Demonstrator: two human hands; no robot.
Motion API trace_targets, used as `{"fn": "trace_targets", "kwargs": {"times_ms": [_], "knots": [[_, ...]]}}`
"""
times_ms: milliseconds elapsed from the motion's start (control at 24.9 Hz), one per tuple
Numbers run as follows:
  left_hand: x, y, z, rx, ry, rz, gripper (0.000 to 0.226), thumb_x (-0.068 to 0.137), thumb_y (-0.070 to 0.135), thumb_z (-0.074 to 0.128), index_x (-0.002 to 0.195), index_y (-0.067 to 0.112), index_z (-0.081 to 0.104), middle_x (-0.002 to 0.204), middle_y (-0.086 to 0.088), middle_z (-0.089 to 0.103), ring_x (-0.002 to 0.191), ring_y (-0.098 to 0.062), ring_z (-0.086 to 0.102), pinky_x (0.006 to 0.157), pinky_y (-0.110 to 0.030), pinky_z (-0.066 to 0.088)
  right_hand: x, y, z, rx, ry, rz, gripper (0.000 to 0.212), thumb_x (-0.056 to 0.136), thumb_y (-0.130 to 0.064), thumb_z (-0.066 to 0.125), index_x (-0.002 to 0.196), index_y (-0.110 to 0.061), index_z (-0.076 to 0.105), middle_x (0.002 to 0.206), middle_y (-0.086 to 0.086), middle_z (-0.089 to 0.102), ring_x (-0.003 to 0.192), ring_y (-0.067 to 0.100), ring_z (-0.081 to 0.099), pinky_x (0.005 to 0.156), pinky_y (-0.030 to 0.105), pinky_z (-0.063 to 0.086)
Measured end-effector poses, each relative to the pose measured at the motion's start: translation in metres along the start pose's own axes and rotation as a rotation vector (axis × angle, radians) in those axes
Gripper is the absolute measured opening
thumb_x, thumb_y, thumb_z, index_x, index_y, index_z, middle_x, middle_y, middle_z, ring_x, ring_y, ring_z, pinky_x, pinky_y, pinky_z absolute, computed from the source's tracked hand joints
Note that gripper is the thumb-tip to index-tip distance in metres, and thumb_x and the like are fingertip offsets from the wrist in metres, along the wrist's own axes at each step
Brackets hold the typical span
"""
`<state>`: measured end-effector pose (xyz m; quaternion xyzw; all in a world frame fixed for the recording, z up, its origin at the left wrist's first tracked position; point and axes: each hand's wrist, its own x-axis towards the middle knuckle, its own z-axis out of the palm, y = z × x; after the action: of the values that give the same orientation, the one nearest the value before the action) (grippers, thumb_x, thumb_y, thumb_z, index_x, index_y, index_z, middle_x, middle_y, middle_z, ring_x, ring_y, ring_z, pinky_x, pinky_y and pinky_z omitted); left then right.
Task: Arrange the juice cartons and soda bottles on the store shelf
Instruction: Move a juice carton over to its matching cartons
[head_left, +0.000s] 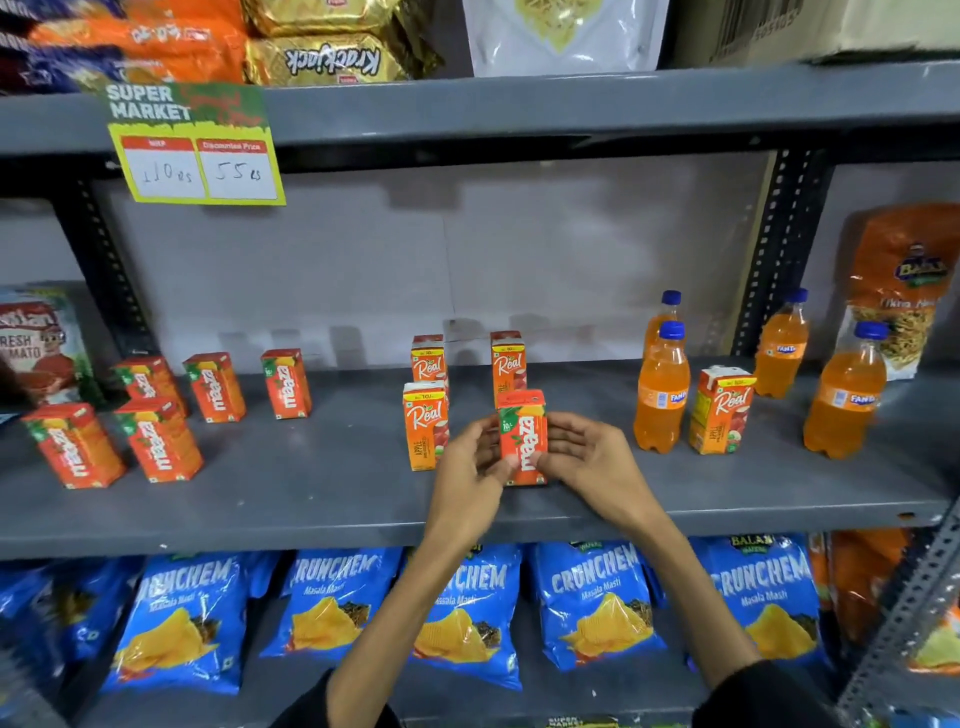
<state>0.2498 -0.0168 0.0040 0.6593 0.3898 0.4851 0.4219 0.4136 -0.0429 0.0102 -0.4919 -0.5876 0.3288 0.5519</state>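
Observation:
A red Maaza juice carton (523, 431) stands upright mid-shelf, held between my left hand (470, 467) and my right hand (587, 462), fingers on both its sides. Several more Maaza cartons (161, 441) stand at the left of the grey shelf (311, 499). Three orange Real cartons (426, 423) stand just behind my hands. Another Real carton (722, 410) sits among several orange Fanta bottles (661, 395) on the right.
A price sign (197, 150) hangs from the shelf above. Blue Crunchem chip bags (592, 603) fill the shelf below. A ketchup pack (41, 348) stands far left and an orange snack bag (904, 286) far right. Perforated metal uprights flank the shelf.

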Motion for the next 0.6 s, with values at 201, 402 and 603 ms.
{"fn": "trace_targets", "kwargs": {"times_ms": [201, 402, 603], "knots": [[-0.052, 0.009, -0.082, -0.109, 0.091, 0.055, 0.046, 0.088, -0.008, 0.068, 0.125, 0.019, 0.058, 0.109, -0.002, 0.074, 0.096, -0.005, 0.073, 0.082, -0.022, 0.058, -0.012, -0.023, 0.069, 0.113, -0.118, -0.059, 0.045, 0.073, 0.008, 0.078, 0.106, -0.021, 0.067, 0.093, -0.003, 0.077, 0.09, 0.009, 0.073, 0.077, 0.02, 0.057], [-0.056, -0.007, -0.183, -0.024, 0.168, 0.071, 0.047, 0.089, -0.011, 0.065, 0.118, 0.025, 0.056, 0.11, -0.002, 0.073, 0.095, -0.003, 0.071, 0.085, -0.023, 0.057, 0.011, -0.029, 0.173, 0.164, -0.212, -0.074, 0.044, 0.074, 0.01, 0.077, 0.108, -0.016, 0.066, 0.096, 0.002, 0.075, 0.089, 0.01, 0.071, 0.08, 0.022, 0.058], [-0.026, -0.043, -0.257, 0.039, 0.258, 0.048, 0.054, 0.089, -0.02, 0.053, 0.118, 0.026, 0.052, 0.114, -0.008, 0.069, 0.095, 0.002, 0.068, 0.09, -0.021, 0.056, 0.048, -0.022, 0.269, 0.15, -0.192, -0.056, 0.042, 0.076, 0.008, 0.076, 0.108, -0.017, 0.064, 0.101, 0.009, 0.073, 0.091, 0.015, 0.07, 0.086, 0.029, 0.057]]}}
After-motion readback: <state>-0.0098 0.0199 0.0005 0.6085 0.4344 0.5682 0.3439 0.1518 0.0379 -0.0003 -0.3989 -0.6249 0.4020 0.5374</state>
